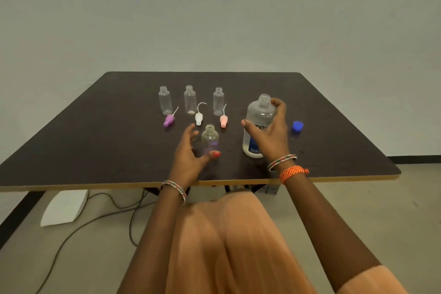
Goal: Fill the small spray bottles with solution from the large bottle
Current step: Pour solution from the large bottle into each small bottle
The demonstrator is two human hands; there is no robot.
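The large clear bottle (257,114) with a blue label stands uncapped right of centre on the dark table (95,141). My right hand (269,133) is wrapped around its body. Its blue cap (297,126) lies just to the right. One small clear bottle (210,137) stands open near the front. My left hand (189,153) is cupped loosely around it, fingers apart on its left and thumb by its base. Three more small bottles stand uncapped in a back row: left (165,100), middle (190,99), right (218,101).
Three spray tops with thin tubes lie in front of the back row: purple (169,120), white (198,118), pink (223,120). Below the table's front edge the floor holds a white sheet (64,207) and cables (114,207).
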